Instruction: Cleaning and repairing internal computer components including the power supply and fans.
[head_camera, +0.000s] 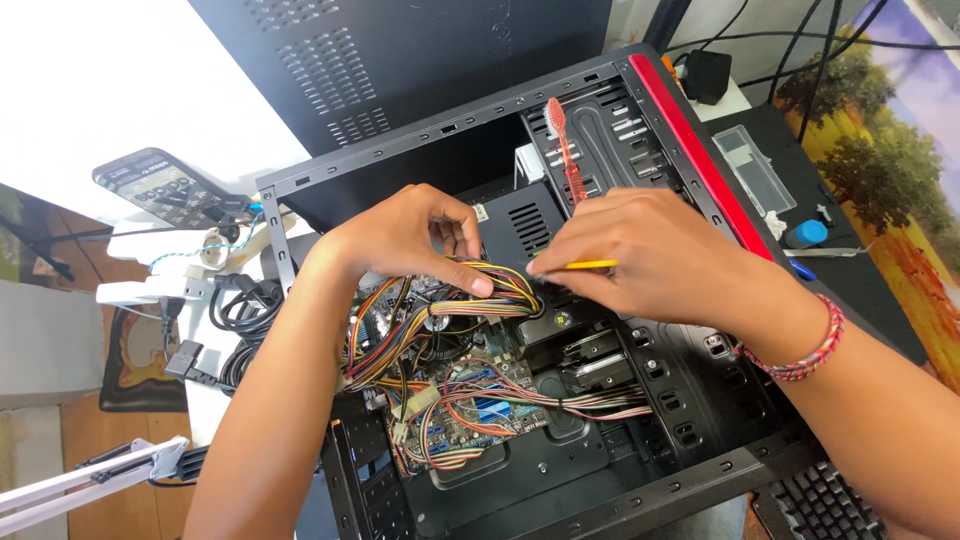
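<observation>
Bundled multicoloured cable loom (480, 300) and thin yellow tool (590, 265) inside the open case.

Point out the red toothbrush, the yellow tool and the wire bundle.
red toothbrush (566, 150): head view, on the middle of its handle.
yellow tool (592, 265): head view, on the shaft showing beside the right hand's fingers.
wire bundle (500, 305): head view, on the wires under the left hand's thumb.

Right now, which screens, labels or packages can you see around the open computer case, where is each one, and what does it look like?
Calculator: upper left on the white surface, tilted; dark grey slab with a pale display strip and rows of small keys.
Clear plastic box: upper right, beside the case's red edge; long, see-through, rectangular.
White sticker: small tag inside the case, just right of the left hand; too small to make out.
</observation>
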